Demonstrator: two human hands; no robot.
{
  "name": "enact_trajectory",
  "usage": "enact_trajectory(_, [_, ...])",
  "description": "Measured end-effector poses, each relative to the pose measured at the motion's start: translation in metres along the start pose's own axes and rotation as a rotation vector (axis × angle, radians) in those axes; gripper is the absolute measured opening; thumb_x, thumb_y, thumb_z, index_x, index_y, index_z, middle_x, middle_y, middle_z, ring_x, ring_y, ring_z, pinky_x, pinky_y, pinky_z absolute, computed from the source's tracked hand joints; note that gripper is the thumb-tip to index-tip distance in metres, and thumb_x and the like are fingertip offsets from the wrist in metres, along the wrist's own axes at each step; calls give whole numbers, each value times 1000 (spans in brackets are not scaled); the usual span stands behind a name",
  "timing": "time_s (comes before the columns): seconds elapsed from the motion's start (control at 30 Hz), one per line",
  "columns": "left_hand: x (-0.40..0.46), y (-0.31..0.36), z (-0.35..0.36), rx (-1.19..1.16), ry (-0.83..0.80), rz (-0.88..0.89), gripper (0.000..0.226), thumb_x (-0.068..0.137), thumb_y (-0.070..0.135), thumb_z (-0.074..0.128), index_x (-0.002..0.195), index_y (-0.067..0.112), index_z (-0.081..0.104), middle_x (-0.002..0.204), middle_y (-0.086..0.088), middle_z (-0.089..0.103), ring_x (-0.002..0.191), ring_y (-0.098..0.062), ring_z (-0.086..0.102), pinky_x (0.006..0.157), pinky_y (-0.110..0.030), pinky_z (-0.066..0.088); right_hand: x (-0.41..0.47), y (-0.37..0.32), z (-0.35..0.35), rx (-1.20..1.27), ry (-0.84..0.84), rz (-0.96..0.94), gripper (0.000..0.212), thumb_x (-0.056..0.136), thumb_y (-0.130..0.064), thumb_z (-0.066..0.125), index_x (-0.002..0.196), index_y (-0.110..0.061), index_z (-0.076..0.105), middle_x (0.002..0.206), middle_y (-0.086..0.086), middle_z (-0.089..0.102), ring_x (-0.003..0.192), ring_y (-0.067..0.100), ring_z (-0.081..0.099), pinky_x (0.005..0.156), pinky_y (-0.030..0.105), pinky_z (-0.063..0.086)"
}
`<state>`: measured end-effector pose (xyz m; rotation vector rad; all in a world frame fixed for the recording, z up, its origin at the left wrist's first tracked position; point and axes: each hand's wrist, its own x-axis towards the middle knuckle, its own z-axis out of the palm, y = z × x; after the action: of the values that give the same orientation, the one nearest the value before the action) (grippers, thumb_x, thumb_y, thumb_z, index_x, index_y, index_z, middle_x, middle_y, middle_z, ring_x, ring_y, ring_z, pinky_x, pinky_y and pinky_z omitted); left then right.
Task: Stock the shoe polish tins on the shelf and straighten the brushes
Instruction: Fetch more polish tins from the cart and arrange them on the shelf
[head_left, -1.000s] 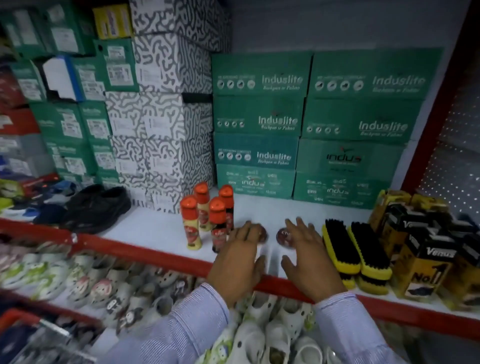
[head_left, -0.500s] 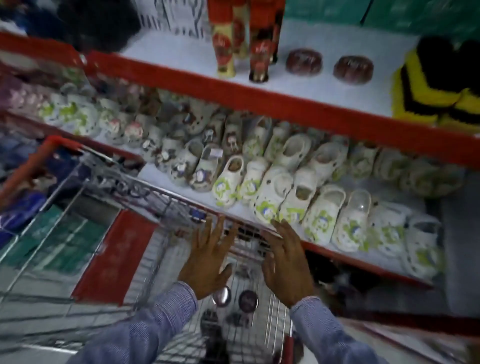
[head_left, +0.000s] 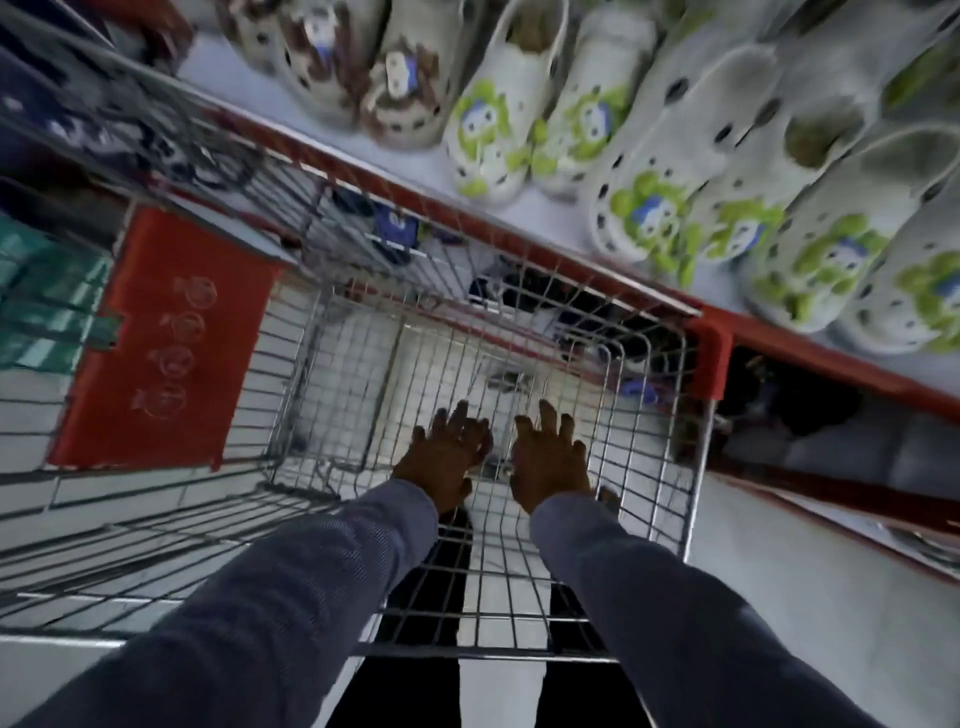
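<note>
I look straight down into a wire shopping cart (head_left: 693, 467). Both my hands reach to its bottom, side by side. My left hand (head_left: 447, 457) and my right hand (head_left: 548, 457) have their fingers bent downward over the mesh floor. Whatever lies under the palms is hidden, and no polish tin shows clearly. A small dark patch (head_left: 493, 465) sits between the two hands; I cannot tell what it is. The upper shelf with the tins and brushes is out of the frame.
A red-edged shelf (head_left: 571, 260) crosses just beyond the cart, carrying rows of white clogs (head_left: 488, 135) with green and brown trim. The cart has a red seat flap (head_left: 166, 338) at left and a red corner bumper (head_left: 709, 358). Grey floor lies at right.
My view has swung down from the upper shelf to the cart. Both hands left the two tins on the shelf and went down to the cart floor, over the tins that showed there.
</note>
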<state>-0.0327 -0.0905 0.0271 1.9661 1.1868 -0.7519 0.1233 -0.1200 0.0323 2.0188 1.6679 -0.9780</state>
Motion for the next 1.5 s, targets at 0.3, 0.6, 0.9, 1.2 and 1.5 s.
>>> enact_trajectory(0.3, [32, 3, 6, 69, 143, 53, 46, 90, 7, 54, 135, 5, 43, 141, -23, 40, 125, -42, 43, 94, -52, 48, 34, 11, 40, -82, 24, 5, 49, 87, -3, 55, 134, -9, 41, 141, 21, 37, 126, 47, 38, 85, 55, 51])
enact_trajectory(0.6, [-29, 13, -63, -151, 272, 48, 78, 66, 39, 70, 133, 7, 46, 131, -15, 49, 122, -37, 46, 95, -53, 49, -27, 7, -77, 201, 106, -34, 70, 64, -27, 79, 127, -23, 48, 120, 10, 48, 108, 37, 53, 88, 43, 53])
enact_trajectory(0.9, [-164, 66, -207, -427, 803, 156, 76, 60, 42, 77, 121, 22, 37, 104, 0, 50, 103, -27, 54, 78, -33, 50, -137, 6, -278, 302, 350, -136, 80, 51, -44, 82, 121, -22, 49, 116, 2, 63, 108, 25, 61, 87, 37, 54])
enact_trajectory(1.2, [-256, 145, -357, -290, 1154, 356, 68, 58, 41, 80, 107, 28, 34, 99, 2, 53, 88, -18, 55, 69, -34, 51, -243, 7, -448, 369, 687, -261, 75, 44, -43, 83, 112, -23, 60, 107, 0, 69, 96, 19, 66, 84, 35, 56])
enact_trajectory(1.5, [-258, 219, -471, -212, 1226, 525, 63, 62, 37, 79, 105, 21, 36, 94, -1, 54, 84, -22, 59, 67, -39, 52, -260, 44, -547, 458, 932, -171, 86, 31, -55, 74, 111, -26, 62, 114, -3, 64, 100, 16, 63, 89, 28, 52])
